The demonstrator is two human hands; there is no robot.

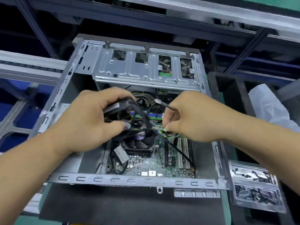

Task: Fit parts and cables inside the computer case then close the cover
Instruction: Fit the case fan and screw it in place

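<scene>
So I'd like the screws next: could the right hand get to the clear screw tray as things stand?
Probably yes. The screw tray lies outside the case, beside the right forearm, nothing over it. But the right hand is pinching a thin cable and must let go first.

The computer case (65, 82) is shiny silver-grey, with a row of little slots along its edge. Inside, the board (152, 166) is green with tiny silver dots and white strips. The fan (138, 142) is black — so are the cables (175, 150). The desk (226, 207) is green, and the plastic bag (267, 104) is white
</scene>
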